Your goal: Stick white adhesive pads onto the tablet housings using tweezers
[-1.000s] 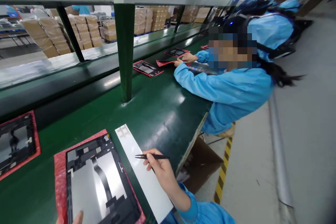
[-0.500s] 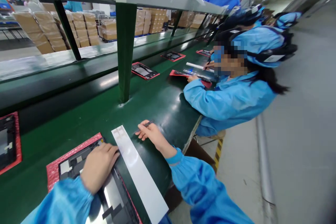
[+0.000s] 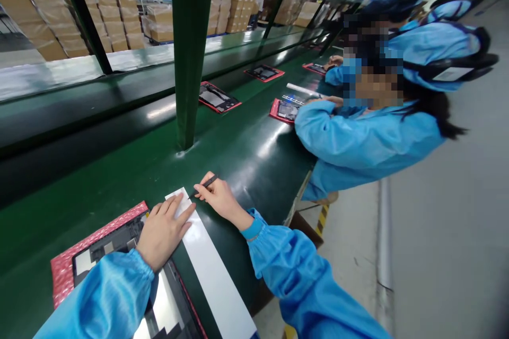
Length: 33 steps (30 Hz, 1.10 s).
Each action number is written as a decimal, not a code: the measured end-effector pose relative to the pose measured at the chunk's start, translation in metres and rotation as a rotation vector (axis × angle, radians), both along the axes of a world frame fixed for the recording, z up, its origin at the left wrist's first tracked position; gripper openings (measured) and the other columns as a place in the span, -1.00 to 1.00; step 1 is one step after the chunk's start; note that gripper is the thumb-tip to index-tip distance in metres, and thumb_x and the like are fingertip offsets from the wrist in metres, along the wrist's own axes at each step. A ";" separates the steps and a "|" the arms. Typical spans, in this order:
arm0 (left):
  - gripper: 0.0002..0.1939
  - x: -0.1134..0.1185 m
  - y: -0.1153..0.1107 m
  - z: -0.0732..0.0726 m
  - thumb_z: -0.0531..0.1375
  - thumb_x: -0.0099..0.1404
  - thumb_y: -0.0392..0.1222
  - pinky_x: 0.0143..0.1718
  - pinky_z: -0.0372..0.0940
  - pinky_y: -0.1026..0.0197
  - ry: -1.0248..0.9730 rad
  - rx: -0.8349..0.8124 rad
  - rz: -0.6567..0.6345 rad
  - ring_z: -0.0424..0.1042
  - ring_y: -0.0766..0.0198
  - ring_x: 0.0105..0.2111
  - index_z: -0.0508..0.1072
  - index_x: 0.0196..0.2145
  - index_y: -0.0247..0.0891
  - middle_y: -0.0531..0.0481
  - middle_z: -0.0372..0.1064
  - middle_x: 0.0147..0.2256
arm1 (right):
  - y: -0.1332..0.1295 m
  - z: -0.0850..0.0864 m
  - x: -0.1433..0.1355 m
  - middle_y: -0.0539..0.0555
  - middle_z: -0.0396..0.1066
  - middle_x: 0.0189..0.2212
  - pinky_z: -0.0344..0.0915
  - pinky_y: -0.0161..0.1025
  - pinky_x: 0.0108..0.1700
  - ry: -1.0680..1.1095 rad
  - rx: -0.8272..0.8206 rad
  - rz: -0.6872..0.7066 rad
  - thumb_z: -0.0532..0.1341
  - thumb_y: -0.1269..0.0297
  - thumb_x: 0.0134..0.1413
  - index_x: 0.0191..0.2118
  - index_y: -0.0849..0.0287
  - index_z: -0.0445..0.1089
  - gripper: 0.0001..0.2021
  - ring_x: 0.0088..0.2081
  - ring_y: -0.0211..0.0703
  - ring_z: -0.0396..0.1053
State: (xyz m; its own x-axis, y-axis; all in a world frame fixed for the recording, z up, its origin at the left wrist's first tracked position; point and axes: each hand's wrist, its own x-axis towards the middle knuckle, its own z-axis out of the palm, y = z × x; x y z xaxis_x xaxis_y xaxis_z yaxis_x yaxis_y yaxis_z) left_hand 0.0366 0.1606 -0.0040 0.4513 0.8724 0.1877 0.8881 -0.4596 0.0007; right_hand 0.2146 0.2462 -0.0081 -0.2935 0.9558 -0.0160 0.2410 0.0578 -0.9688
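Note:
My left hand point(image 3: 165, 230) lies with fingers stretched out over the top end of a long white strip point(image 3: 217, 270), fingertips pressing on it. In my right hand point(image 3: 218, 198) are slim black tweezers point(image 3: 210, 180), gripped like a pen. Their tip meets the strip's upper edge, just beyond my left fingers. Under my left forearm is an opened tablet-like device point(image 3: 173, 280) with dark and silver parts, partly hidden by the sleeve. It rests on pink bubble wrap point(image 3: 66, 275).
The green bench point(image 3: 131, 180) has an upright green post point(image 3: 191, 63) ahead of me. More devices on pink wrap, such as one device point(image 3: 218, 97), lie farther along. A co-worker in a blue smock point(image 3: 369, 148) sits to the right. Stacked cartons point(image 3: 95, 16) stand behind.
My left hand has shifted from the device onto the strip's top end. My right hand has brought the tweezers left to the strip. The view has tilted down, and the co-worker's arms have moved.

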 end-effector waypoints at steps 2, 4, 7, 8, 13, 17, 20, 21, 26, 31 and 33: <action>-0.61 0.000 0.000 0.001 0.09 0.36 -0.11 -0.01 0.28 -0.05 0.000 0.007 -0.005 0.30 -0.02 0.10 0.34 0.13 -0.05 -0.20 0.26 0.16 | 0.000 0.002 0.000 -0.07 0.43 -0.60 0.39 -0.31 -0.44 -0.018 0.015 0.005 0.25 0.16 0.13 -0.41 0.09 0.23 -0.79 -0.42 -0.11 0.56; -0.61 0.001 0.000 0.001 0.10 0.36 -0.11 -0.02 0.28 -0.05 0.002 0.013 -0.010 0.30 -0.03 0.10 0.34 0.13 -0.06 -0.21 0.26 0.16 | 0.001 0.003 0.000 -0.08 0.42 -0.60 0.39 -0.31 -0.44 -0.026 0.021 0.012 0.24 0.18 0.13 -0.42 0.08 0.22 -0.80 -0.43 -0.11 0.56; -0.61 0.001 0.000 0.001 0.11 0.35 -0.11 -0.03 0.28 -0.05 0.005 0.020 -0.009 0.31 -0.04 0.09 0.36 0.12 -0.07 -0.22 0.27 0.15 | 0.001 0.003 -0.001 -0.08 0.42 -0.60 0.40 -0.30 -0.44 -0.026 0.020 0.018 0.25 0.19 0.11 -0.42 0.08 0.22 -0.80 -0.44 -0.11 0.56; -0.61 0.001 0.000 0.001 0.11 0.35 -0.11 -0.03 0.28 -0.05 0.007 0.021 -0.009 0.31 -0.04 0.09 0.36 0.12 -0.06 -0.22 0.27 0.15 | 0.001 0.003 -0.001 -0.09 0.42 -0.61 0.40 -0.30 -0.44 -0.024 0.018 0.013 0.26 0.19 0.11 -0.43 0.08 0.22 -0.79 -0.45 -0.10 0.56; -0.61 0.000 0.000 0.001 0.09 0.36 -0.12 -0.03 0.26 -0.05 0.019 0.024 -0.018 0.30 -0.06 0.09 0.35 0.13 -0.06 -0.25 0.28 0.14 | 0.002 0.000 -0.001 -0.08 0.43 -0.63 0.39 -0.30 -0.45 0.023 -0.010 -0.010 0.28 0.17 0.08 -0.44 0.10 0.25 -0.78 -0.47 -0.12 0.55; -0.60 -0.002 0.000 0.001 0.11 0.35 -0.12 -0.03 0.26 -0.04 0.027 0.022 -0.036 0.31 -0.05 0.08 0.34 0.13 -0.07 -0.26 0.27 0.15 | 0.004 -0.005 0.000 -0.02 0.50 -0.60 0.33 -0.35 -0.52 0.125 -0.064 -0.020 0.29 0.04 0.03 -0.43 0.13 0.26 -0.71 -0.53 -0.18 0.51; -0.61 -0.001 0.002 0.001 0.12 0.34 -0.12 -0.05 0.27 -0.03 0.024 0.016 -0.043 0.31 -0.04 0.07 0.35 0.13 -0.06 -0.25 0.29 0.12 | 0.005 -0.002 0.001 0.00 0.51 -0.61 0.28 -0.39 -0.58 0.218 -0.107 -0.045 0.27 -0.11 -0.01 -0.43 0.12 0.22 -0.61 -0.57 -0.21 0.48; -0.61 -0.001 0.003 0.001 0.12 0.34 -0.12 -0.05 0.28 -0.02 0.019 0.011 -0.043 0.31 -0.03 0.07 0.36 0.12 -0.05 -0.24 0.30 0.11 | 0.004 0.001 0.002 -0.01 0.51 -0.62 0.27 -0.39 -0.58 0.244 -0.118 -0.058 0.27 -0.14 -0.03 -0.43 0.11 0.21 -0.59 -0.57 -0.22 0.48; -0.58 -0.018 -0.002 0.020 0.10 0.35 -0.13 0.03 0.26 0.00 -0.035 -0.001 -0.015 0.26 0.01 0.12 0.30 0.16 -0.11 -0.21 0.20 0.19 | -0.036 0.025 0.008 -0.05 0.50 -0.61 0.28 -0.39 -0.56 0.336 -0.154 -0.113 0.27 -0.11 -0.01 -0.42 0.09 0.19 -0.61 -0.55 -0.23 0.48; -0.64 -0.049 -0.064 0.060 0.04 0.39 -0.14 0.03 0.28 0.03 -0.355 0.042 0.139 0.33 0.10 0.05 0.30 0.12 -0.14 -0.11 0.32 0.08 | -0.115 0.036 0.016 -0.06 0.47 -0.65 0.28 -0.36 -0.57 0.291 -0.239 -0.105 0.31 0.06 0.05 -0.43 0.09 0.22 -0.71 -0.63 -0.26 0.42; -0.75 -0.050 -0.099 0.065 0.04 0.40 -0.12 -0.07 0.34 0.18 -0.437 -0.075 0.092 0.41 0.22 -0.09 0.41 -0.03 -0.11 0.00 0.43 -0.08 | -0.140 0.033 0.015 -0.08 0.43 -0.66 0.29 -0.34 -0.56 0.241 -0.301 -0.075 0.32 0.09 0.03 -0.44 0.10 0.23 -0.72 -0.59 -0.20 0.47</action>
